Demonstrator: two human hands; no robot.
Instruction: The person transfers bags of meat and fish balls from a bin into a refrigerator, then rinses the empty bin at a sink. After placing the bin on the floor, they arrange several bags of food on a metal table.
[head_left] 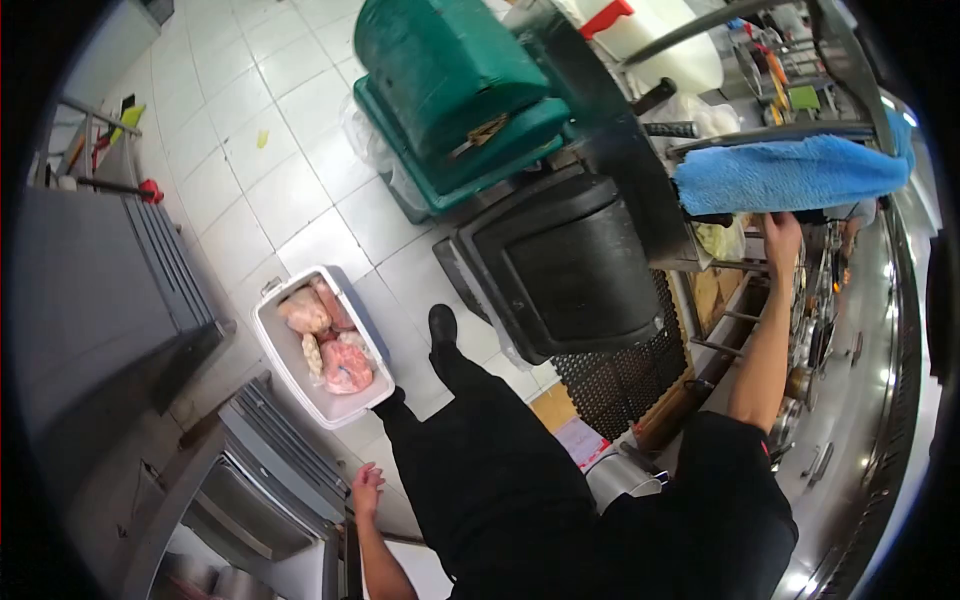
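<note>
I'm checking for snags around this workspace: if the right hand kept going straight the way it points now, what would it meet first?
Most likely the blue towel, directly ahead of the right hand. Depth is unclear, so they may already be touching.

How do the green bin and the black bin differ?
The green bin has a rounded, domed top, while the black bin looks flatter, with a recessed panel. The green bin shows a brownish patch on its front; the black bin shows no such patch. The black bin is nearer the raised-looking shoe, the green bin farther off. Both have clear plastic showing at an edge.
</note>
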